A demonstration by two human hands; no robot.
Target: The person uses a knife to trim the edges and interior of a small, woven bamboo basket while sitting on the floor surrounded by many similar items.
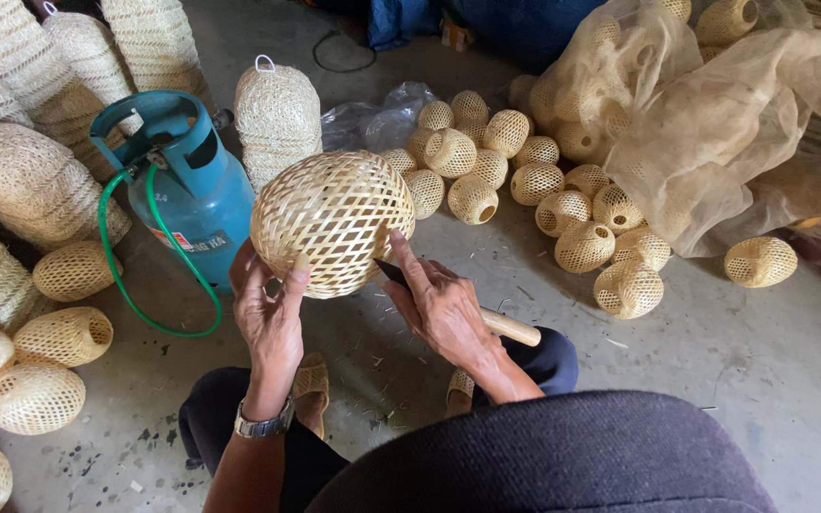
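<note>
A round woven bamboo ball, pale yellow with an open lattice, is held up in front of me. My left hand cups it from below left, a metal watch on that wrist. My right hand grips a knife with a light wooden handle. Its dark blade points up-left against the ball's lower right edge, and my index finger rests along the ball. My knees in dark trousers and sandalled feet are below.
A teal gas cylinder with a green hose stands to the left. Several small woven balls lie heaped ahead, some in a translucent sack. Tall woven shades and more balls line the left. The floor is concrete.
</note>
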